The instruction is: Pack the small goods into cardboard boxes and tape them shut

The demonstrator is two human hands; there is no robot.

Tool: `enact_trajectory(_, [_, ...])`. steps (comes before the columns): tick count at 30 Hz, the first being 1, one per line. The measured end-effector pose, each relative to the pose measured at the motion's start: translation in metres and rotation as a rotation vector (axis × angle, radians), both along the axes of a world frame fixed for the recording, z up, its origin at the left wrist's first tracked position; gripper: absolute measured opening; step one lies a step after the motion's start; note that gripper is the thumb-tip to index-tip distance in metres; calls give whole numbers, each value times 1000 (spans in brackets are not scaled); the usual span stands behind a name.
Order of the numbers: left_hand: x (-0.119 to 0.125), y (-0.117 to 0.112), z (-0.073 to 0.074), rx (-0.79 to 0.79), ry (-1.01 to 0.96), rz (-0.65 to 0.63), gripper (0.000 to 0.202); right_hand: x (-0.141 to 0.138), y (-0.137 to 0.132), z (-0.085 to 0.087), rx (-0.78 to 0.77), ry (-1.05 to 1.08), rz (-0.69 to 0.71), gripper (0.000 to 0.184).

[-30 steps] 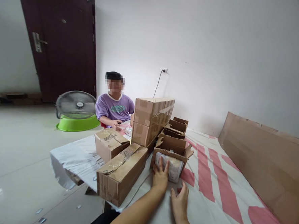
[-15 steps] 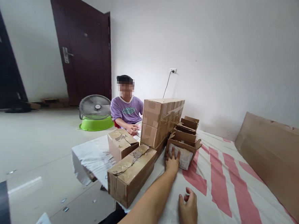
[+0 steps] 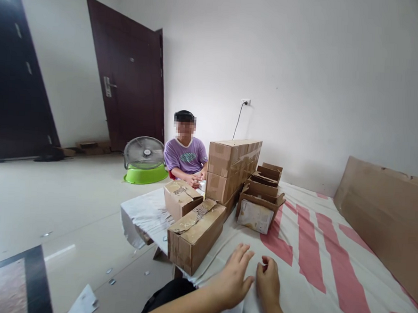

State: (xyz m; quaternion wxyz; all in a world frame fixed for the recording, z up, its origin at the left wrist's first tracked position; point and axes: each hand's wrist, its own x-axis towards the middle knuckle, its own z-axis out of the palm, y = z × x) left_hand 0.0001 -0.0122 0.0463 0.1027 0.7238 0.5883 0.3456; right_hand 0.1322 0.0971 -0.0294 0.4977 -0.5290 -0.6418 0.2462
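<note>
My left hand (image 3: 233, 277) rests low on the white cloth with pink stripes (image 3: 305, 257), fingers stretched out and holding nothing. My right hand (image 3: 268, 282) lies just beside it with fingers curled loosely, empty as far as I can see. Ahead of both hands an open cardboard box (image 3: 258, 207) lies on its side with a white wrapped packet (image 3: 254, 216) showing in its mouth. A long taped carton (image 3: 196, 234) lies to the left of my hands.
A stack of two cartons (image 3: 231, 169) and a smaller carton (image 3: 181, 198) stand further back. More open boxes (image 3: 267, 175) sit behind. A person in a purple shirt (image 3: 187, 156) sits at the far end. A flat cardboard sheet (image 3: 385, 219) leans at the right. A fan (image 3: 143, 153) stands in a green basin.
My left hand has drawn back from the packet in the open box to the cloth near me, beside my right hand. The view has shifted left, away from the boxes.
</note>
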Motion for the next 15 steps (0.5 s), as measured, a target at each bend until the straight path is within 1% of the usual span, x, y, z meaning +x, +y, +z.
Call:
enact_trajectory(1, [-11, -18, 4, 101, 30, 7, 54, 0, 0, 0, 2, -4, -7, 27])
enact_trajectory(2, [-23, -32, 8, 184, 63, 69, 47, 0, -1, 1, 4, -7, -11, 27])
enact_trajectory(3, [-35, -44, 11, 253, 78, 185, 41, -1, -1, 1, 6, -8, -17, 27])
enact_trajectory(4, [-47, -52, 13, 314, 70, 333, 37, -1, -1, 1, 11, -9, -21, 27])
enact_trajectory(5, [-59, -57, 14, 360, 46, 486, 38, -1, -1, 1, 17, -9, -22, 26])
enact_trajectory(6, [-71, -60, 14, 396, 6, 632, 44, -1, -1, 1, 25, -10, -22, 25])
enact_trajectory(7, [-82, -61, 13, 411, -43, 748, 55, -1, -2, 1, 35, -11, -17, 25])
enact_trajectory(8, [-92, -60, 11, 404, -96, 824, 68, -1, -2, 1, 42, -12, -10, 24])
enact_trajectory(9, [-101, -58, 9, 381, -149, 863, 81, -1, -3, 2, 46, -13, -2, 23])
enact_trajectory(11, [-114, -55, 5, 321, -236, 860, 100, 0, -3, 3, 39, -3, 15, 23])
enact_trajectory(13, [-122, -54, 0, 301, -295, 843, 105, 1, -4, 5, 25, 17, 32, 23])
enact_trajectory(15, [-128, -57, -3, 313, -333, 848, 103, 2, -4, 7, 11, 35, 48, 24])
